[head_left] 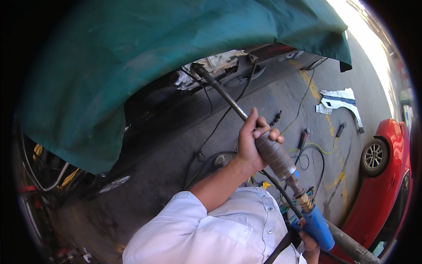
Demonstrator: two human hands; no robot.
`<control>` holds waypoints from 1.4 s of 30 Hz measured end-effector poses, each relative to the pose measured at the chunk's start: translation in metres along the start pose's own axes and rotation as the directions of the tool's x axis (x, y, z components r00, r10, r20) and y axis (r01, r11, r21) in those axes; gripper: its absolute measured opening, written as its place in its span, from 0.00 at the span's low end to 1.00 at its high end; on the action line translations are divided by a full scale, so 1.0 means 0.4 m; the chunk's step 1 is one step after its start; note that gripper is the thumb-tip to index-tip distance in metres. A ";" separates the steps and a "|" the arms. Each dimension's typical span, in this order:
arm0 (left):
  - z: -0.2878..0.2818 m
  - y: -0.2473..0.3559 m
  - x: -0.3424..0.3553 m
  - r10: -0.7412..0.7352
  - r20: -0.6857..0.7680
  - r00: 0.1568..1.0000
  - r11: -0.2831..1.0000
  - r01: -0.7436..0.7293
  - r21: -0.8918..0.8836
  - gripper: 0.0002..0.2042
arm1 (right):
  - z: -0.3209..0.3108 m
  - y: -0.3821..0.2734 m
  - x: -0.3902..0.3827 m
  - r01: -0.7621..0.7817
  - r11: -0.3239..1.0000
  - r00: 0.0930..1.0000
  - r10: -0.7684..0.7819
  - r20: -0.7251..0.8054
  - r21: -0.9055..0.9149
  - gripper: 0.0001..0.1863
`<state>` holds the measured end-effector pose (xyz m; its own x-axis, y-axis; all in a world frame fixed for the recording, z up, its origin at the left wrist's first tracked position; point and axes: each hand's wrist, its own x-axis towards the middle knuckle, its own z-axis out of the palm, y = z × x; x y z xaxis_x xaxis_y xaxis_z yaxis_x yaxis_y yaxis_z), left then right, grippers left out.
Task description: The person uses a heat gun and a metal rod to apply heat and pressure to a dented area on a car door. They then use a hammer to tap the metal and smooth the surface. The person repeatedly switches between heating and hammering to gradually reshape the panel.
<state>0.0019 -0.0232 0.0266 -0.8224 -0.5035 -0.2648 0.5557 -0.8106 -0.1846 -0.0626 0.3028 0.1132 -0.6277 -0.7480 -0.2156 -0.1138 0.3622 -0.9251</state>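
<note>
A slide hammer (228, 100) slants from the dark car's side at the upper middle down to the lower right. Its long metal rod ends at torn, bare-metal bodywork (220, 64); whether the tip is attached there I cannot tell. My left hand (254, 143) is wrapped round the hammer's thick, ribbed sliding weight (274, 154). Near my body, my right hand (308, 240) grips the blue handle (318, 229) at the rear end, its fingers partly hidden behind it. A black cable runs beside the handle.
A green cover (145, 48) drapes over the dark car (162, 114). Cables, hand tools (303, 138) and a white fender panel (340, 100) lie on the floor to the right. Beyond them stands a red car (373, 193). A grey pipe (351, 242) crosses the lower right.
</note>
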 end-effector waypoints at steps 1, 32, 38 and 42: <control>0.021 -0.015 0.010 0.068 -0.330 0.941 0.983 -0.007 0.182 0.17 | 0.006 0.017 -0.009 -0.260 0.896 0.963 0.269 0.026 0.360 0.20; -0.123 -0.155 -0.014 -0.114 -0.238 0.964 0.968 0.162 0.193 0.24 | -0.075 0.225 -0.181 -0.292 0.877 0.895 0.391 -0.213 0.383 0.22; -0.144 -0.115 0.008 -0.078 -0.185 0.980 0.970 0.117 0.213 0.22 | -0.051 0.226 -0.137 -0.310 0.906 0.914 0.368 -0.173 0.289 0.19; -0.143 -0.101 0.020 -0.082 -0.170 0.982 0.972 0.116 0.206 0.23 | -0.048 0.222 -0.119 -0.300 0.912 0.933 0.342 -0.113 0.281 0.20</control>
<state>-0.0201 0.0227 -0.0220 -0.8322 -0.3773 -0.4063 0.4191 -0.9078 -0.0153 -0.0576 0.3812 0.0473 -0.7115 -0.5111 -0.4822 0.3013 0.3980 -0.8665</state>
